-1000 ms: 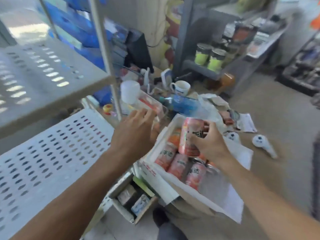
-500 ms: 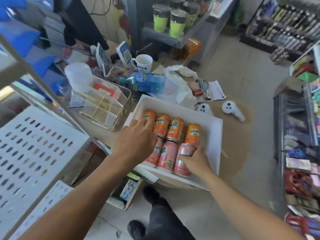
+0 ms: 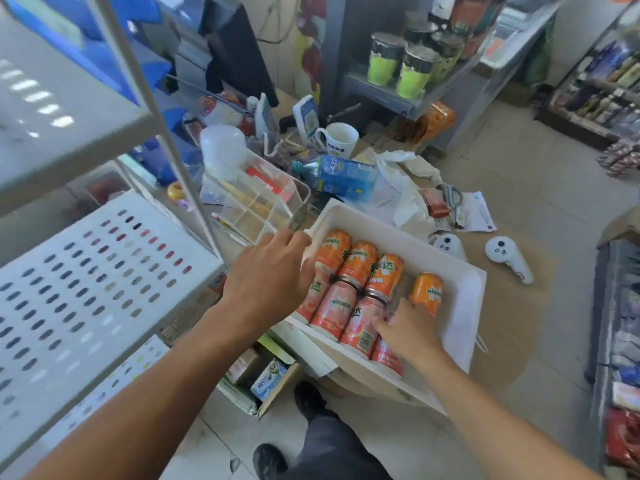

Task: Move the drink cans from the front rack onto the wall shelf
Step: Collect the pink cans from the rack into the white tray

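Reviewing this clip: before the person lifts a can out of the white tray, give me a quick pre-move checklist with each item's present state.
1. Cans in the white tray: ok, orange cans behind, pink cans in front.
2. Right hand on a pink can: ok, it lies over the rightmost one; firm grip cannot tell.
3. Left hand gripping a can: cannot tell, it covers the tray's left corner.
4. Perforated shelf has bare room: ok.
5. Lone orange can clear of the right hand: not ok, fingertips reach it.

The slanted shelf post and clear organizer crowd the perforated shelf's right edge.
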Tool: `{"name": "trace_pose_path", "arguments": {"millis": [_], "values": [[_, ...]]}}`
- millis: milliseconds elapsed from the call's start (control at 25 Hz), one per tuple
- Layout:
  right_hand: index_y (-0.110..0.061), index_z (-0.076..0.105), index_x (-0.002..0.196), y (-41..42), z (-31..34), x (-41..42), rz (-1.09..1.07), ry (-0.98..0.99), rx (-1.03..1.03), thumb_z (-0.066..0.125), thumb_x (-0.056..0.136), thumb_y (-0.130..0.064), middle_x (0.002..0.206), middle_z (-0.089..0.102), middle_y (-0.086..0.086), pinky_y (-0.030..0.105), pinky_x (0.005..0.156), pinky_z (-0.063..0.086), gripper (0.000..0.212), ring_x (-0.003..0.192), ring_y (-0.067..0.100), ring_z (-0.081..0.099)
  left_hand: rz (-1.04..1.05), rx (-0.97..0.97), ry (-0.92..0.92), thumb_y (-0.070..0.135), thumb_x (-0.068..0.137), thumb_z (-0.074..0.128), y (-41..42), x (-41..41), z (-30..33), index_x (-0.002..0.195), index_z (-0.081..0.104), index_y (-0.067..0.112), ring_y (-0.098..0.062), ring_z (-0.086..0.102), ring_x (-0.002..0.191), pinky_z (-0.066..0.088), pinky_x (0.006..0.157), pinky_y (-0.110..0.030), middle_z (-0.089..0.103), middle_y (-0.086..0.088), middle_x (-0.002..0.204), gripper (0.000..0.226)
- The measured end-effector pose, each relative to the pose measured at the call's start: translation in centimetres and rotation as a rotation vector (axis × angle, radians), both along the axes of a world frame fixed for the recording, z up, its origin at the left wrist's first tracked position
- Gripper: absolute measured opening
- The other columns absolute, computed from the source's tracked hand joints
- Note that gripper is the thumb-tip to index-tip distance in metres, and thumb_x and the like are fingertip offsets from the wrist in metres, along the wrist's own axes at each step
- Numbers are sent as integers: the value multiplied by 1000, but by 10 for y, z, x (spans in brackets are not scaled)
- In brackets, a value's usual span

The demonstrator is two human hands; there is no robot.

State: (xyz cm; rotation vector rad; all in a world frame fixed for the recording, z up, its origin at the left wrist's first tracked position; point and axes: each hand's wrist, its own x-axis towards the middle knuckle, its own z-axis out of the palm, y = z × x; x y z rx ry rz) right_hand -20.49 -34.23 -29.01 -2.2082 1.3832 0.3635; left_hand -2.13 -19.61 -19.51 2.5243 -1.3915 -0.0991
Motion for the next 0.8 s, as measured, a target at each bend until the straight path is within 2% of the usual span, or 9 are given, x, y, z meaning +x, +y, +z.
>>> {"name": "trace_pose_path", "arguments": {"millis": [160, 320, 480, 640, 800], "values": [[-20, 41, 137, 31, 69, 74, 342, -175, -197, 50, 91, -52, 134, 48, 4, 46, 102, 42, 56, 124, 26, 47, 197, -94, -67, 42, 99, 40, 47, 18, 33, 128, 50, 27, -19, 54, 116, 49, 86, -40, 57, 5, 126, 35], [-21, 33, 146, 85, 140, 144, 739, -417, -341, 45, 96, -50, 146, 40, 4, 45, 107, 37, 59, 135, 26, 35, 406, -157, -188, 41, 97, 39, 110, 37, 71, 124, 54, 24, -23, 56, 111, 46, 80, -39, 58, 1, 123, 35], [-20, 43, 141, 147, 196, 197, 1008, -705, -388, 51, 96, -51, 134, 54, 5, 41, 99, 42, 55, 125, 26, 50, 629, -163, -264, 39, 95, 43, 178, 48, 106, 121, 54, 24, -27, 56, 110, 46, 81, -40, 58, 0, 120, 32], [-19, 42, 143, 214, 230, 245, 1219, -927, -325, 59, 91, -43, 134, 54, 5, 38, 96, 44, 60, 123, 24, 52, 835, -203, -351, 36, 94, 47, 242, 44, 130, 123, 55, 22, -29, 57, 107, 45, 79, -40, 59, -1, 121, 33], [-21, 36, 145, 274, 251, 289, 1352, -1080, -283, 65, 87, -42, 129, 52, 10, 38, 83, 45, 68, 115, 31, 56, 961, -228, -396, 36, 96, 42, 290, 39, 140, 120, 54, 21, -24, 58, 106, 48, 79, -39, 60, -2, 121, 31]]}}
